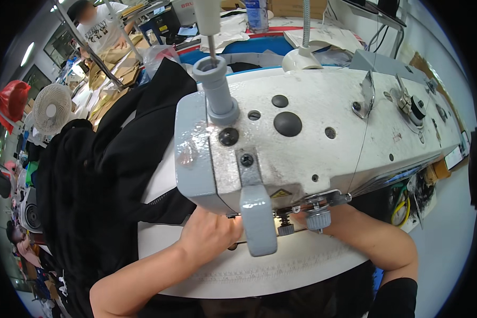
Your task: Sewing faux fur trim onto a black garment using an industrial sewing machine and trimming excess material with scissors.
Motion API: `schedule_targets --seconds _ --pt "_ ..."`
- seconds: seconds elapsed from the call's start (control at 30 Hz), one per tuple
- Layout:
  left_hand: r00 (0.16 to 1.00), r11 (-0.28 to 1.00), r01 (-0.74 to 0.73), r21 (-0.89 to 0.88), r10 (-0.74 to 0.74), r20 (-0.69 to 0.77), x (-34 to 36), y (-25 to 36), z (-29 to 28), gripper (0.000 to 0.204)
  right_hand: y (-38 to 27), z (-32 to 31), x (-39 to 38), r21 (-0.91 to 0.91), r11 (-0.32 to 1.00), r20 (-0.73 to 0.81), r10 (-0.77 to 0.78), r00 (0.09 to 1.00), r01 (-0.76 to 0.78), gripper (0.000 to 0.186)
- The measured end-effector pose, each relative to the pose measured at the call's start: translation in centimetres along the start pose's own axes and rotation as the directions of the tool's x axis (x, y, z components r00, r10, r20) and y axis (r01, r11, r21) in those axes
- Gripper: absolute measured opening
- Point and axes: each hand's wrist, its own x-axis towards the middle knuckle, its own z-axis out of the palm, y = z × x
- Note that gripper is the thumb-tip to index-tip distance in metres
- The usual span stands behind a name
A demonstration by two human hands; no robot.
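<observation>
A white and grey sewing machine (323,153) fills the middle, its head over the pale bed (281,270) printed with a ruler scale. Just left of the needle area, my left hand (212,231) rests low on the bed, knuckles up. Its fingertips disappear under the machine head, next to the lifting lever (258,220). From the right my right hand (331,216) reaches in beneath the machine arm, behind the tension dial (318,218); its fingers are hidden. Black fabric (98,191) lies heaped at the left, one edge running up to my left hand. What either hand grips does not show.
Scissors with yellow handles (401,212) lie right of the machine. A thread runs down to the machine's front. Behind stand a spray can (257,16) and a lamp base (302,59). Far left are a white fan (52,108) and another person (106,29) at a table.
</observation>
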Motion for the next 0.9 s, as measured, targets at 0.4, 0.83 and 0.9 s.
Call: schedule_targets --seconds 0.4,0.83,0.9 --pt "0.994 0.974 -0.046 0.222 0.068 -0.090 0.7 -0.3 0.1 0.004 -0.1 -0.7 0.3 -0.296 0.954 0.066 -0.020 0.998 0.038 0.014" --pt "0.999 0.993 -0.007 0.121 0.012 -0.042 0.6 -0.2 -0.2 0.020 0.5 -1.4 0.4 -0.138 0.990 0.069 -0.007 0.998 0.017 0.028" --pt "0.999 0.998 -0.002 0.063 0.004 -0.043 0.7 -0.5 -0.1 0.021 0.6 -1.7 0.3 0.021 0.999 0.068 0.030 0.997 -0.032 0.029"
